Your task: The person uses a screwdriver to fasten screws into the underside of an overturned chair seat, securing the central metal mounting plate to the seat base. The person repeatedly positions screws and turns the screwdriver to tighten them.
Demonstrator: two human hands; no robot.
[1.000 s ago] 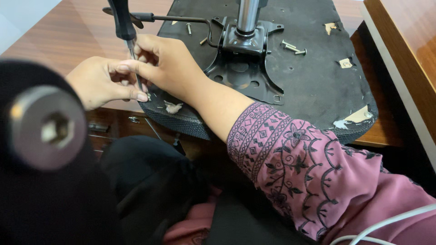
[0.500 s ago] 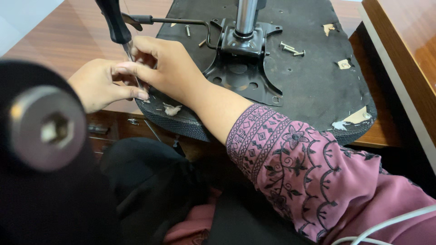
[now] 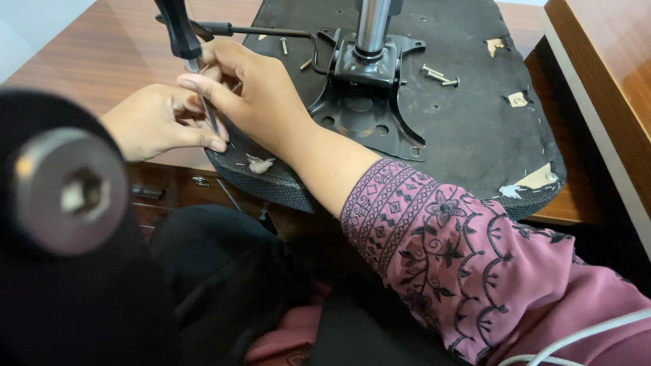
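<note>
Seat base (image 3: pixel 475 129): lies upside down on the desk (image 3: pixel 102 61), its metal plate (image 3: pixel 366 102) seems not fixed; loose screws (image 3: pixel 437 74) lie on it.
Right hand (image 3: pixel 261 102): reaches across, fingers closed around the screwdriver (image 3: pixel 186 47) shaft.
Left hand (image 3: pixel 152 122): fingers pinched at the tip, at the seat's near edge.

Your right hand (image 3: pixel 261 102) reaches in from the lower right, the forearm running diagonally up and left out of a pink embroidered sleeve. Its fingers curl downward, index finger extended to the left. Your left hand (image 3: pixel 159 122) comes in from the left, knuckles up, fingertips pinched together and touching your right hand's fingers.
</note>
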